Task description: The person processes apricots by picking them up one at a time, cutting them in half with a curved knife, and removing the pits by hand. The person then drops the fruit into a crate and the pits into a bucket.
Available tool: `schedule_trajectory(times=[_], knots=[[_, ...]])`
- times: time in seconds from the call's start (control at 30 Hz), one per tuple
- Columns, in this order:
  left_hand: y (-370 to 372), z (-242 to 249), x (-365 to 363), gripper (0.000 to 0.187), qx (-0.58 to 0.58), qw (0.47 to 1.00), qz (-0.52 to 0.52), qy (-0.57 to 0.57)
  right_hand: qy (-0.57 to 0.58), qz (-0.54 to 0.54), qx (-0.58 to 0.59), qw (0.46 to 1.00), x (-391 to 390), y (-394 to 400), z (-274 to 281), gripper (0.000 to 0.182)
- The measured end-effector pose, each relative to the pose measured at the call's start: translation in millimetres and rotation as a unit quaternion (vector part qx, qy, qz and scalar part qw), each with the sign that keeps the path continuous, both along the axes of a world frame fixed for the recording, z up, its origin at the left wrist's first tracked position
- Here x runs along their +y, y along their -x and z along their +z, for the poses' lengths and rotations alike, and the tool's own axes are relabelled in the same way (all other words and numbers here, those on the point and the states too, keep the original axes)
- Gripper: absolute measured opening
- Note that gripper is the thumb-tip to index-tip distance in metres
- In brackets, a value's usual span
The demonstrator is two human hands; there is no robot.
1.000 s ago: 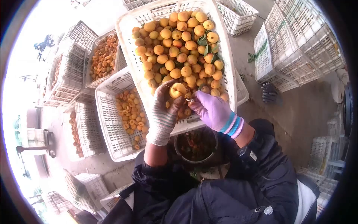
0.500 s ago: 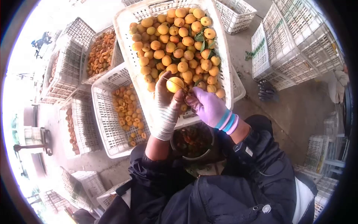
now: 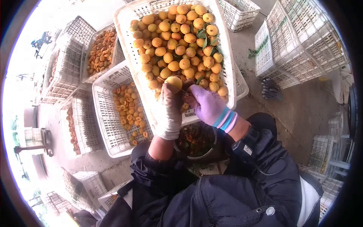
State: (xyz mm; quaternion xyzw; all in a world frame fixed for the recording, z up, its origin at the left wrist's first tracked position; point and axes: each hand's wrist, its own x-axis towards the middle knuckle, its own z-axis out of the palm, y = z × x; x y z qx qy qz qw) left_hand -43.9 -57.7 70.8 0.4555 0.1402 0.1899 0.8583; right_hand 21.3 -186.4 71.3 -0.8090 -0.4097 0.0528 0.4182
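My left hand (image 3: 168,109), in a white glove with darkened fingers, is closed round a yellow-orange apricot (image 3: 174,83). Beside it my right hand (image 3: 208,106), in a lilac glove with blue cuff bands, pinches with its fingertips close to the fruit. A thin wire-like strand (image 3: 184,90) shows between the hands; its ends are hidden. Both hands are over the near end of a white plastic crate (image 3: 130,49) heaped with whole apricots (image 3: 177,49) and a few green leaves (image 3: 206,39).
Below the hands stands a round bucket (image 3: 194,154) with dark red and green scraps. At left, a white crate (image 3: 106,113) holds halved apricots (image 3: 130,109); another crate (image 3: 102,53) of halves is behind. Stacked crates (image 3: 295,45) rise at right, near dark gloves (image 3: 270,90) on the floor.
The apricot has shifted slightly left and upward, and my left fingers now wrap lower round it. The right hand has moved slightly left and down, still pinched.
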Motion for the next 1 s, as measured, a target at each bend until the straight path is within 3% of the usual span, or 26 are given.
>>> schedule_trajectory(times=[0.03, 0.07, 0.13, 0.23, 0.3, 0.4, 0.43, 0.47, 0.53, 0.6, 0.63, 0.67, 0.73, 0.77, 0.83, 0.87, 0.93, 1.0], knots=[[-1.4, -14.8, 7.8, 0.074, -0.016, 0.998, -0.034, 0.059, -0.001, 0.002, 0.000, 1.000, -0.2, 1.1, -0.4, 0.023], [-4.8, -22.4, 12.4, 0.074, -0.016, 0.998, -0.033, 0.058, 0.018, -0.001, -0.031, 0.999, -1.1, 2.8, -0.8, 0.023], [-10.7, -20.4, 16.5, 0.079, -0.030, 0.984, -0.007, 0.175, 0.037, -0.005, -0.062, 0.997, -2.5, 4.2, -1.1, 0.023], [-0.5, -22.5, 39.3, 0.076, -0.064, 0.970, -0.054, 0.230, 0.000, 0.005, -0.067, 0.998, -6.3, 3.5, 1.1, 0.022], [1.1, -17.9, 50.7, 0.070, -0.082, 0.966, -0.029, 0.242, 0.060, 0.021, -0.042, 0.997, -14.5, -3.9, 6.4, 0.023], [1.7, -7.7, 53.8, 0.060, -0.013, 0.992, 0.048, 0.112, -0.008, -0.041, 0.116, 0.992, -18.2, -14.6, 16.3, 0.026], [0.9, -13.8, 50.6, 0.059, 0.009, 0.997, 0.047, 0.057, -0.071, -0.061, 0.246, 0.965, -15.8, -16.4, 19.7, 0.027], [-0.4, -19.9, 44.2, 0.057, 0.032, 0.998, 0.045, 0.001, -0.146, -0.054, 0.264, 0.952, -13.4, -17.2, 22.0, 0.029], [4.2, -6.5, 23.6, 0.053, 0.066, 0.975, 0.017, -0.214, -0.216, -0.028, 0.261, 0.940, -5.9, -18.3, 16.5, 0.036], [5.3, 8.3, 6.3, 0.054, 0.069, 0.933, -0.007, -0.354, -0.239, 0.009, 0.274, 0.931, -1.0, -12.2, 18.9, 0.043], [3.3, 12.2, -2.1, 0.052, 0.044, 0.908, 0.014, -0.417, -0.152, -0.025, 0.237, 0.959, -4.6, -9.5, 25.6, 0.045], [3.4, 10.5, -6.7, 0.052, 0.034, 0.938, -0.012, -0.343, -0.170, -0.023, 0.168, 0.971, -0.6, -10.4, 14.2, 0.044], [0.4, -2.3, -9.6, 0.055, 0.047, 0.970, -0.025, -0.235, -0.147, -0.039, 0.228, 0.962, -1.8, -3.7, 24.6, 0.040], [-2.8, -13.1, -9.4, 0.055, 0.048, 0.971, -0.026, -0.234, -0.146, -0.039, 0.229, 0.962, -2.5, -3.9, 23.4, 0.040], [-9.7, -24.0, -9.2, 0.055, -0.010, 0.987, -0.013, -0.162, -0.151, -0.025, 0.020, 0.988, -2.4, -4.2, 20.8, 0.035], [-8.6, -28.8, -10.2, 0.055, -0.009, 0.987, -0.012, -0.162, -0.151, -0.023, 0.021, 0.988, -1.2, -3.7, 19.2, 0.035], [-8.9, -21.0, -14.0, 0.054, 0.054, 0.991, -0.041, 0.119, -0.184, 0.040, -0.012, 0.982, 2.4, -2.5, 16.8, 0.032], [-9.0, -31.6, -10.0, 0.053, 0.044, 0.987, -0.032, 0.150, -0.177, 0.040, -0.043, 0.983, 3.3, -1.2, 17.3, 0.031]])
